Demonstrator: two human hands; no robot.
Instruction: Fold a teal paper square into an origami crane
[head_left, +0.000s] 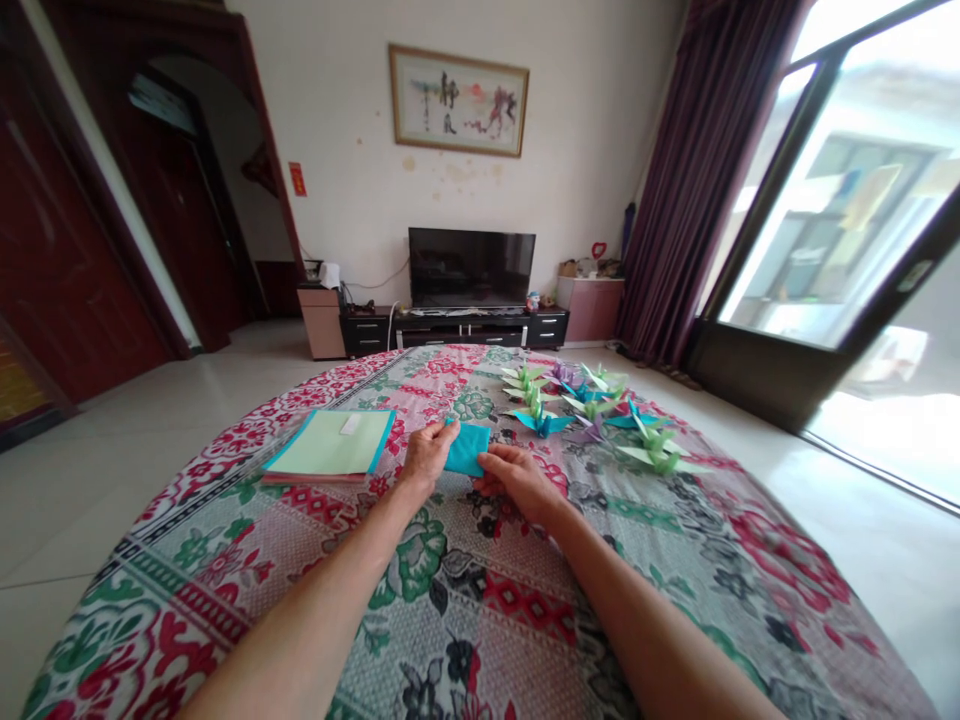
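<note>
A folded square of blue origami paper (468, 450) is held up between my two hands, just above the patterned tablecloth. My left hand (429, 455) pinches its left edge, thumb on top. At the lower right corner, my right hand (517, 480) grips the paper between thumb and fingers. Left of my hands lies a stack of origami paper (322, 445), pale green on top with blue edges showing and a small white slip (349, 425) on it. To the right stand several folded paper cranes (541, 424) in green, blue and purple.
A round table with a red, green and grey floral tablecloth (465, 600) fills the foreground. Beyond it are a television (472, 268) on a low dark cabinet (450, 328), a purple curtain (675, 190) and a glass door (832, 230) at the right.
</note>
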